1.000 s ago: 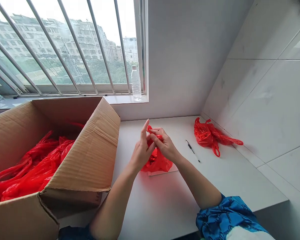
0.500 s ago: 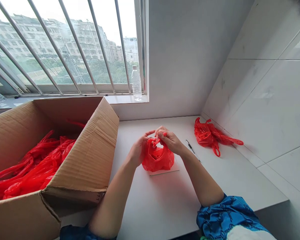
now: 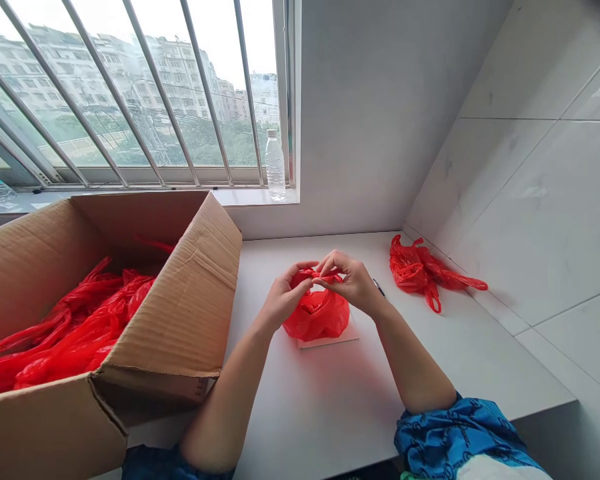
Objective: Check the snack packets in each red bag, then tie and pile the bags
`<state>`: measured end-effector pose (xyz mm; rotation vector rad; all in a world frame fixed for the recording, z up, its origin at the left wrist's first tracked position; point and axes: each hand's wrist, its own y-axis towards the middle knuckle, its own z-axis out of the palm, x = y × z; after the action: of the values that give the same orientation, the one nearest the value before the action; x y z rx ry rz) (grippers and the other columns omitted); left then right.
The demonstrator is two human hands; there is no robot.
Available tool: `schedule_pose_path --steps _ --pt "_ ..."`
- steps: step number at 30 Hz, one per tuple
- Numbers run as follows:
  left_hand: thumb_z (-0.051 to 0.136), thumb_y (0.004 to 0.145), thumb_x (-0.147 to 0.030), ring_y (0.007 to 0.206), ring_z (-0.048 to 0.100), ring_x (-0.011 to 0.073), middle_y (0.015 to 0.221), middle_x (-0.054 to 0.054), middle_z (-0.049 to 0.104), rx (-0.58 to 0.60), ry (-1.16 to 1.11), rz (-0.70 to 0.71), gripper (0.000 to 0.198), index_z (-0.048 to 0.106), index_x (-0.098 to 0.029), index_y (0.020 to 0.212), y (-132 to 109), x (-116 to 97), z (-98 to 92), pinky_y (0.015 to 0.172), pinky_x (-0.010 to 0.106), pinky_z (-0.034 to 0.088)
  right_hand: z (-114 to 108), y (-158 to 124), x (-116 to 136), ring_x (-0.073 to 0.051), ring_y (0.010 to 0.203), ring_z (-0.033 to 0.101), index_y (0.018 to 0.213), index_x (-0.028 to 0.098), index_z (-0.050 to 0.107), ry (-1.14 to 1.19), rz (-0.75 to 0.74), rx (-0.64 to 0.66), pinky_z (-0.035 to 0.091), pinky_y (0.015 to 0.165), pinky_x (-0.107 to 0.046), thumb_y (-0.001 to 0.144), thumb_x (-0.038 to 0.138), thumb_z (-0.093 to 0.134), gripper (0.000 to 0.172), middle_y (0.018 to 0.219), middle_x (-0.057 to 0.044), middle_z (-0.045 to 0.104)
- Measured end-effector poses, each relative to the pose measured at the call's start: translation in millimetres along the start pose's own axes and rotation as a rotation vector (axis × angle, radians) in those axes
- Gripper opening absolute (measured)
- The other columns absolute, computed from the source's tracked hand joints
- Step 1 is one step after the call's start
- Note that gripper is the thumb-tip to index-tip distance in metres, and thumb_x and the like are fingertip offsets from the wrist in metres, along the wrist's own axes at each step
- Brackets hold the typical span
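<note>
A red plastic bag (image 3: 320,317), rounded at the bottom, stands over a flat pale pad (image 3: 330,343) on the white table. My left hand (image 3: 287,293) is closed on the bag's twisted handles at its upper left. From the upper right, my right hand (image 3: 347,277) pinches the same handles, its fingertips almost meeting the left ones. What the bag holds cannot be made out. The tip of a pen (image 3: 379,287) shows just past my right wrist, which hides the rest of it.
At left stands a large open cardboard box (image 3: 180,313) with red plastic bags (image 3: 80,327) inside. Another crumpled red bag (image 3: 420,267) lies by the tiled wall at right. A clear plastic bottle (image 3: 275,167) stands on the windowsill, before the barred window.
My left hand has moved from the bag's side onto the handles. Both hands now pinch them close together, and my right forearm covers more of the pen.
</note>
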<state>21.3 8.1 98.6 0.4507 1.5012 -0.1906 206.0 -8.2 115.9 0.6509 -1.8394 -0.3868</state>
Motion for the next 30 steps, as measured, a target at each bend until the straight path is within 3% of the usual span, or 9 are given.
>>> schedule_pose_path --steps 3,7,11,14,17,21,24,27,30 --pt "0.064 0.087 -0.045 0.098 0.067 0.0216 0.114 0.011 0.070 0.007 -0.138 -0.026 0.045 0.065 -0.022 0.126 -1.1 -1.6 -1.2 0.083 0.032 0.053 -3.9 -9.4 0.0 -0.023 0.092 0.060 0.076 0.026 0.061 -0.179 -0.045 -0.033 0.050 0.077 -0.038 0.087 0.048 0.069 0.026 0.096 -0.005 0.064" --pt "0.068 0.083 -0.046 0.093 0.066 0.0190 0.105 0.010 0.071 -0.305 -0.140 0.055 0.043 0.070 -0.018 0.116 9.2 17.7 -10.3 0.080 0.030 0.052 -8.8 -43.8 -8.1 -0.025 0.089 0.061 0.072 0.027 0.060 -0.276 -0.070 -0.059 0.048 0.084 -0.046 0.084 0.046 0.073 0.026 0.083 -0.004 0.066" --pt "0.072 0.077 -0.042 0.093 0.066 0.0177 0.096 0.010 0.071 -0.571 -0.107 0.072 0.043 0.071 -0.013 0.108 21.7 53.2 -32.6 0.090 0.032 0.049 -16.8 -93.0 -19.4 -0.024 0.076 0.061 0.070 0.027 0.060 -0.195 0.087 -0.057 0.048 0.083 -0.048 0.083 0.046 0.074 0.027 0.074 -0.002 0.065" --pt "0.072 0.076 -0.043 0.094 0.066 0.0187 0.097 0.011 0.071 -0.628 -0.103 0.040 0.053 0.064 -0.010 0.116 17.8 77.0 -48.3 0.094 0.035 0.048 -27.8 -120.5 -25.9 -0.024 0.079 0.063 0.072 0.027 0.063 -0.082 0.263 -0.017 0.051 0.084 -0.047 0.082 0.047 0.074 0.026 0.077 -0.003 0.067" --pt "0.067 0.081 -0.051 0.101 0.067 0.0222 0.107 0.014 0.070 -0.576 -0.040 -0.047 0.072 0.045 -0.013 0.139 1.6 87.8 -56.9 0.096 0.040 0.047 -40.1 -131.5 -33.5 -0.027 0.104 0.066 0.107 0.029 0.068 0.023 0.431 0.081 0.052 0.094 -0.048 0.088 0.050 0.066 0.028 0.110 -0.007 0.070" --pt "0.047 0.091 -0.063 0.128 0.054 0.0293 0.138 0.017 0.055 -0.382 0.384 -0.139 0.065 0.049 -0.019 0.139 -19.9 76.7 -44.9 0.105 0.044 0.041 -38.8 -119.1 -52.9 -0.030 0.142 0.039 0.147 0.034 0.041 -0.243 0.425 0.114 0.037 0.114 -0.055 0.088 0.047 0.063 0.064 0.155 -0.007 0.040" --pt "0.054 0.089 -0.057 0.135 0.045 0.0326 0.146 0.015 0.048 -0.300 0.784 0.044 0.063 0.050 -0.021 0.141 -24.8 59.8 -16.5 0.110 0.049 0.035 -17.7 -93.4 -71.3 -0.029 0.151 0.020 0.157 0.031 0.021 -0.409 0.278 0.249 0.025 0.120 -0.054 0.083 0.037 0.066 0.087 0.164 -0.007 0.020" --pt "0.056 0.090 -0.033 0.137 0.041 0.0319 0.152 0.016 0.042 -0.249 1.102 0.261 0.061 0.042 -0.021 0.148 -24.3 54.6 8.0 0.116 0.051 0.026 8.4 -69.2 -86.4 -0.028 0.152 0.015 0.159 0.028 0.013 -0.469 0.140 0.341 0.018 0.122 -0.055 0.079 0.028 0.064 0.095 0.164 -0.007 0.022" --pt "0.050 0.087 -0.019 0.143 0.035 0.0331 0.155 0.013 0.038 -0.123 1.270 0.224 0.060 0.046 -0.026 0.147 -26.1 68.6 12.4 0.117 0.054 0.024 27.0 -61.8 -97.6 -0.030 0.152 0.018 0.159 0.025 0.017 -0.495 0.087 0.378 0.019 0.122 -0.056 0.080 0.031 0.064 0.091 0.162 -0.008 0.026"
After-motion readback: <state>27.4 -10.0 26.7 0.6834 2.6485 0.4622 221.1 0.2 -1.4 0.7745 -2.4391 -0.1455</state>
